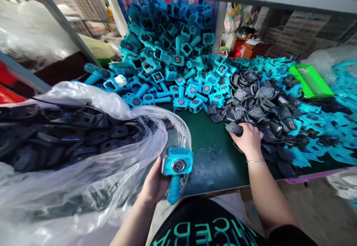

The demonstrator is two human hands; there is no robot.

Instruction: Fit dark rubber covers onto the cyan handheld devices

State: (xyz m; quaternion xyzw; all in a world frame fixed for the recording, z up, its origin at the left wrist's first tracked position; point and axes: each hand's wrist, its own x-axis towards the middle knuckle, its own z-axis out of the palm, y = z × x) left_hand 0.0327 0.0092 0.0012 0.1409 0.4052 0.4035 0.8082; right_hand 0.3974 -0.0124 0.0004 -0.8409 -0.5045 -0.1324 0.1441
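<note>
While the left hand grips a blue hammer at lower centre, the right hand grasps a grey plate right of centre, at a pile's edge.

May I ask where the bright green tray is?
In the head view, the bright green tray is on the right, among blue pieces, right of the dark pieces.

Left hand curls close in; right hand grips farther forward, turned downward.
</note>
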